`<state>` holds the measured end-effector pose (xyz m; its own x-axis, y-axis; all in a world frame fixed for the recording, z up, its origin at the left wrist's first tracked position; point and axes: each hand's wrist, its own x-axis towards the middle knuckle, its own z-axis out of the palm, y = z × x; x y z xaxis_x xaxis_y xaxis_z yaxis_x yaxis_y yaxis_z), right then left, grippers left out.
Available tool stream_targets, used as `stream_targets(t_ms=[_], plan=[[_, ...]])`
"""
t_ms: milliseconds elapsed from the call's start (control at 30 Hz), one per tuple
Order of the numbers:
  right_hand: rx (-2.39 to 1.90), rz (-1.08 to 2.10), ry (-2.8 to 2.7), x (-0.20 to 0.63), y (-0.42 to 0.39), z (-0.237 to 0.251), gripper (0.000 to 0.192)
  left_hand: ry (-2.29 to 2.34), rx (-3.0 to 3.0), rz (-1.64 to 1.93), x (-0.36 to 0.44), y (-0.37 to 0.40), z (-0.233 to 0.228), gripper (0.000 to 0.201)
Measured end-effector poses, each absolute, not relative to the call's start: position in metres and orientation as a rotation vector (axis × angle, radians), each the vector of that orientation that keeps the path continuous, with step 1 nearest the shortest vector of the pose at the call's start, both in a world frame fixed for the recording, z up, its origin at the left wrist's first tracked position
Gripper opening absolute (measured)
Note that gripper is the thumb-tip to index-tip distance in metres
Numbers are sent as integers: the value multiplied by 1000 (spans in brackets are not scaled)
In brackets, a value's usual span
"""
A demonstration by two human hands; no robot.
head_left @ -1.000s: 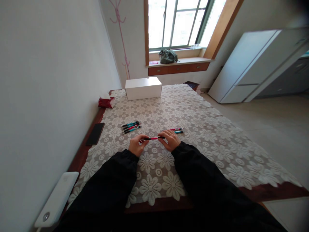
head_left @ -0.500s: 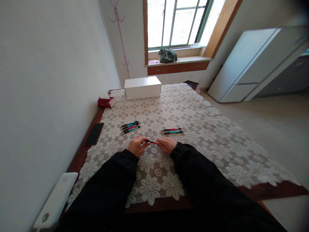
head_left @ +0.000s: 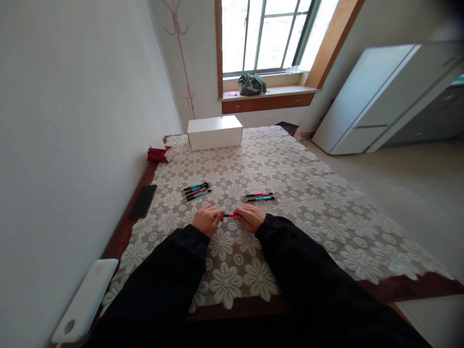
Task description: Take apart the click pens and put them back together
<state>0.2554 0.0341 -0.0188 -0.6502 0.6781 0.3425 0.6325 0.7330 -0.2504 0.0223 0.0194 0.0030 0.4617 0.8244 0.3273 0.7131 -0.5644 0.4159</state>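
Observation:
Between my hands, a pen (head_left: 229, 215) in black and red is held level just above the tablecloth. My left hand (head_left: 208, 219) pinches its black end, and my right hand (head_left: 249, 217) grips the red end; the fingers hide both tips. Beyond my left hand lies a group of several pens (head_left: 196, 191), with teal or red bodies and black ends. Past my right hand, a red and black pen (head_left: 258, 194) rests beside a teal and black pen (head_left: 260, 198), the two roughly parallel.
A flower-patterned lace cloth (head_left: 304, 232) covers the dark wooden table. At the far end stands a white box (head_left: 215, 134). Along the left edge are a red tissue pack (head_left: 159, 154), a black phone (head_left: 142, 201) and a white power strip (head_left: 87, 299), close to the wall.
The fingers of my left hand have closed further round the pen's black end, and the pen has become more level. The pens on the cloth have stayed put.

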Motion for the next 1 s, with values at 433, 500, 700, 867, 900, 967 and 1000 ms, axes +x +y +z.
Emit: stream_targets(t_ms=[433,500,700,867,900,967,1000], plan=[[-1011,202,-2453,254,31,-17,32,1267,2525,735,21,22,-3,32],[-993,212,-2445,254,32,-19,27,1295,2530,682,21,21,-3,41],[-1158,208,-2487,254,29,-21,25,1225,2477,767,22,22,-1,24],[-1003,190,-2469,252,29,-19,33,1211,2528,718,22,23,-3,20],[-977,187,-2465,252,30,-19,34,1226,2538,698,22,23,-4,23],[-949,183,-2458,252,32,-21,30,1254,2552,662,22,23,-3,27],[-945,185,-2461,252,33,-23,26,1265,2557,645,22,22,-2,29]])
